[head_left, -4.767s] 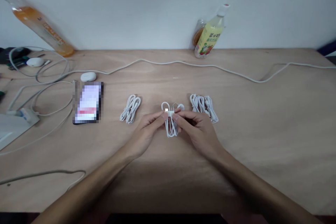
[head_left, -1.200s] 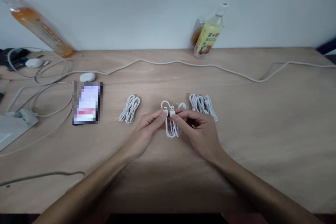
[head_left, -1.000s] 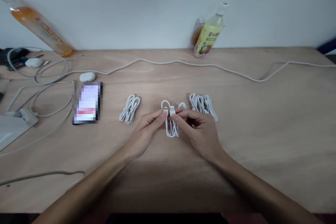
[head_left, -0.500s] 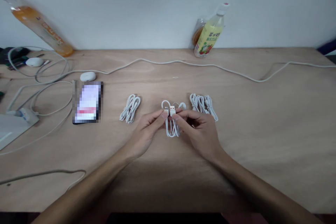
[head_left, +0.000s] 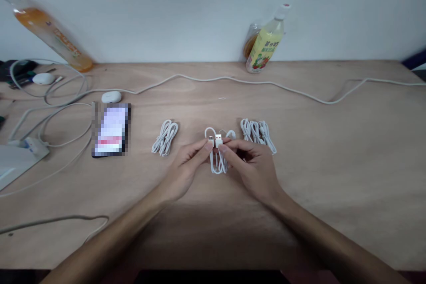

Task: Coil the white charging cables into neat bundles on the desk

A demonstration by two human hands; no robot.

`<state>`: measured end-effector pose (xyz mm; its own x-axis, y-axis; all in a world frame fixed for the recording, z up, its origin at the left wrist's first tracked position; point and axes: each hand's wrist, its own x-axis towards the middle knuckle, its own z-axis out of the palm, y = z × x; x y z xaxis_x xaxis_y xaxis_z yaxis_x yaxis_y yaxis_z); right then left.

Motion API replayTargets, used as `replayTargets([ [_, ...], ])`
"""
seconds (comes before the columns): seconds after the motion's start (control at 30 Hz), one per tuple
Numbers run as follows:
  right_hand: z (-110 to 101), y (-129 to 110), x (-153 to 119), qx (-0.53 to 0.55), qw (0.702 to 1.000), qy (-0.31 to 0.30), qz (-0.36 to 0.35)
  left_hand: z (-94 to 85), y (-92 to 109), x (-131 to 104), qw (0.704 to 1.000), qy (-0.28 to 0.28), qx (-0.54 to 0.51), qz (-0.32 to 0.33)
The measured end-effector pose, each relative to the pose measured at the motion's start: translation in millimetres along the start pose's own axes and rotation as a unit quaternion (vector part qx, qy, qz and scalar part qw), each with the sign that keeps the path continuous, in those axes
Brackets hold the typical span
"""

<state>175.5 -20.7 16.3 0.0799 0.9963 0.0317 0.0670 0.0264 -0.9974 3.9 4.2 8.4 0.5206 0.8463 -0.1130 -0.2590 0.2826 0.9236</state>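
Between my hands is a coiled white USB cable (head_left: 218,168), its two plugs side by side and pointing away from me. My left hand (head_left: 187,164) pinches the left plug (head_left: 211,143) between thumb and fingers. The other end, a USB plug (head_left: 218,141), is pinched by my right hand (head_left: 254,164). To the left lies a white cable bundle (head_left: 165,137) on the wooden table (head_left: 333,177). Just beyond my right hand are several more bundled white cables (head_left: 255,131), partly hidden by it.
A phone (head_left: 112,128) with a blurred screen and a white earbud case (head_left: 111,96) lie left. A long white cord (head_left: 226,78) crosses the table. An orange drink bottle (head_left: 55,37) and a yellow-labelled bottle (head_left: 266,42) stand by the wall. A power strip (head_left: 16,164) is at far left.
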Motion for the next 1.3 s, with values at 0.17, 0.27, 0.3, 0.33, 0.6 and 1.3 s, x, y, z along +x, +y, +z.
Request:
replayTargets([
  [0.17,0.2,-2.1,0.5,0.008,1.000,-0.006,-0.002,0.1,0.7,0.2,1.000,-0.003,0.001,0.006],
  [0.27,0.2,-2.2,0.5,0.010,1.000,-0.006,0.001,-0.3,0.7,0.1,1.000,-0.002,0.002,0.006],
  [0.3,0.1,-2.2,0.4,0.010,1.000,-0.005,0.001,-0.2,0.9,0.1,1.000,-0.003,0.003,0.006],
  [0.33,0.1,-2.2,0.4,0.008,1.000,-0.004,0.002,-0.1,1.1,0.0,1.000,-0.003,0.004,0.007],
  [0.6,-0.4,-1.9,0.4,0.008,1.000,-0.007,0.001,2.0,3.0,-0.4,1.000,0.003,0.011,0.001],
  [1.3,0.1,-1.7,0.9,0.001,1.000,-0.006,-0.002,-0.5,0.8,-0.6,1.000,0.002,0.005,-0.002],
])
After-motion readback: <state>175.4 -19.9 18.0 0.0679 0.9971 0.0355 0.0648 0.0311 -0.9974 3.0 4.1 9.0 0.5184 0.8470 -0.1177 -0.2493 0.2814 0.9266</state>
